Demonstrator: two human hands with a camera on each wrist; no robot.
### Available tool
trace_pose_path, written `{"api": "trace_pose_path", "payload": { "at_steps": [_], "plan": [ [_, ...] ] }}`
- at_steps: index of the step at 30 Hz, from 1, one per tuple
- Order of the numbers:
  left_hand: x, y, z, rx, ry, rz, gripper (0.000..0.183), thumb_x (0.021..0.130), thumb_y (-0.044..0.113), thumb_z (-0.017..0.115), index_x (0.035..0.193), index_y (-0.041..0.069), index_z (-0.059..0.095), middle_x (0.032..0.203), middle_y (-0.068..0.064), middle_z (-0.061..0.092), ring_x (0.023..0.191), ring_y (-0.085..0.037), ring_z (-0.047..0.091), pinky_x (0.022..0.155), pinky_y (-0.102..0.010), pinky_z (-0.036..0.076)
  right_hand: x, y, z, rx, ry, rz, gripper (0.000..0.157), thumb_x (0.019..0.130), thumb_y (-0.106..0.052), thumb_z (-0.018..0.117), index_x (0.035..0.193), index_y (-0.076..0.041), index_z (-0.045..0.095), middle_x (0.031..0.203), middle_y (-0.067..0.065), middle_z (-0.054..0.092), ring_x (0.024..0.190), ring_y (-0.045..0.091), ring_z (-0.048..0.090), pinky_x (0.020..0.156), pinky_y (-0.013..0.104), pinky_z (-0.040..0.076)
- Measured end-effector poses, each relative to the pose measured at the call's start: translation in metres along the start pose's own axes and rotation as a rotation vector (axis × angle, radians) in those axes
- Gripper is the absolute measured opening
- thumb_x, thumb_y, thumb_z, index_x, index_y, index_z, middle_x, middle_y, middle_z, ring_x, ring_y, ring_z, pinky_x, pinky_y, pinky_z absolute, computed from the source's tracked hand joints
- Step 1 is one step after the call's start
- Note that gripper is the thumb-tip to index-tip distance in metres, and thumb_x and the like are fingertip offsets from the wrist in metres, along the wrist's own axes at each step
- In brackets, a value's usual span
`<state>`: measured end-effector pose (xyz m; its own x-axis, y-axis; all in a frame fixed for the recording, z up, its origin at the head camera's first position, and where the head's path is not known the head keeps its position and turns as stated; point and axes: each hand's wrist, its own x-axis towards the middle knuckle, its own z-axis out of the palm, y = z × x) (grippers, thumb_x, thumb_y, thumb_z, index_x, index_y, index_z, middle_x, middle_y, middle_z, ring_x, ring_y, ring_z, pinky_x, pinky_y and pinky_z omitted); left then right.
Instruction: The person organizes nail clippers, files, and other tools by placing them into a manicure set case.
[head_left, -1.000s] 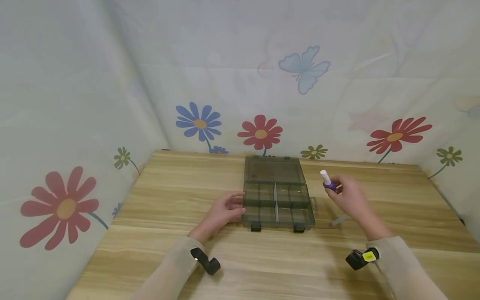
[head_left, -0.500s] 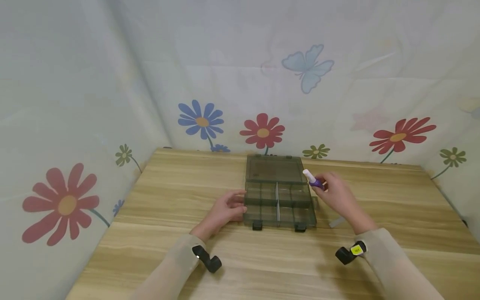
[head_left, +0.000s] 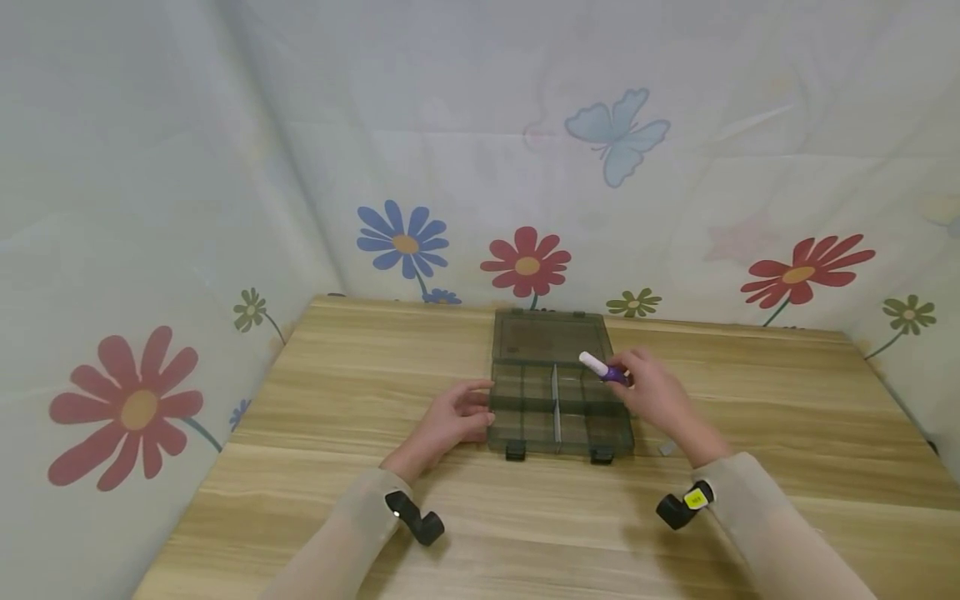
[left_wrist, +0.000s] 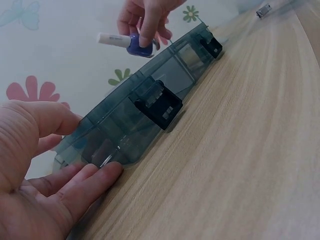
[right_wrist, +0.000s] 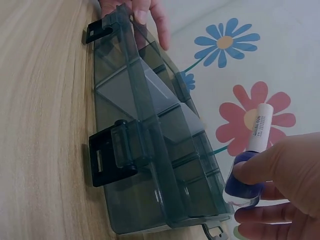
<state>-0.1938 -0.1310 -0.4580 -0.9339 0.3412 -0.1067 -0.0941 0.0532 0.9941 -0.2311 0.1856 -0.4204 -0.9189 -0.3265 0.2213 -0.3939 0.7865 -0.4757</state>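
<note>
A purple nail polish bottle (head_left: 617, 375) with a white cap is pinched between the thumb and fingers of my right hand (head_left: 654, 396). It is tilted, cap pointing left, above the right half of a dark green see-through compartment box (head_left: 525, 429). The box's lid lies folded back behind it. My left hand (head_left: 456, 414) rests against the box's left side, fingertips touching the wall, as the left wrist view also shows. In the right wrist view the bottle (right_wrist: 242, 187) is close beside the box's compartments (right_wrist: 192, 180).
A pale divider (head_left: 556, 400) splits the box across its middle. Two black latches (head_left: 515, 451) stick out at its front. A small greyish piece (head_left: 666, 448) lies on the wooden table (head_left: 525, 525) right of the box. A flower-printed curtain (head_left: 450, 125) hangs behind.
My right hand has moved left with the nail polish bottle, from beside the box to over its right half, and the bottle has tipped further over. The left hand has stayed at the box.
</note>
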Motion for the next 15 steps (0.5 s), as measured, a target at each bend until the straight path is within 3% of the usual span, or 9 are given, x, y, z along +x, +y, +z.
{"api": "trace_pose_path", "payload": {
  "at_steps": [15],
  "plan": [
    [-0.002, 0.001, 0.002, 0.001, 0.003, 0.006, 0.056, 0.087, 0.001, 0.061, 0.139, 0.001, 0.039, 0.132, -0.029, 0.042, 0.104, -0.027, 0.054, 0.075, -0.041, 0.054, 0.009, -0.001, 0.011, -0.214, -0.079, -0.103, 0.022, 0.078, -0.010, 0.075, 0.098, -0.005, 0.068, 0.086, 0.007, 0.055, 0.071, 0.020, 0.054, 0.059, 0.039, 0.047]
  ]
}}
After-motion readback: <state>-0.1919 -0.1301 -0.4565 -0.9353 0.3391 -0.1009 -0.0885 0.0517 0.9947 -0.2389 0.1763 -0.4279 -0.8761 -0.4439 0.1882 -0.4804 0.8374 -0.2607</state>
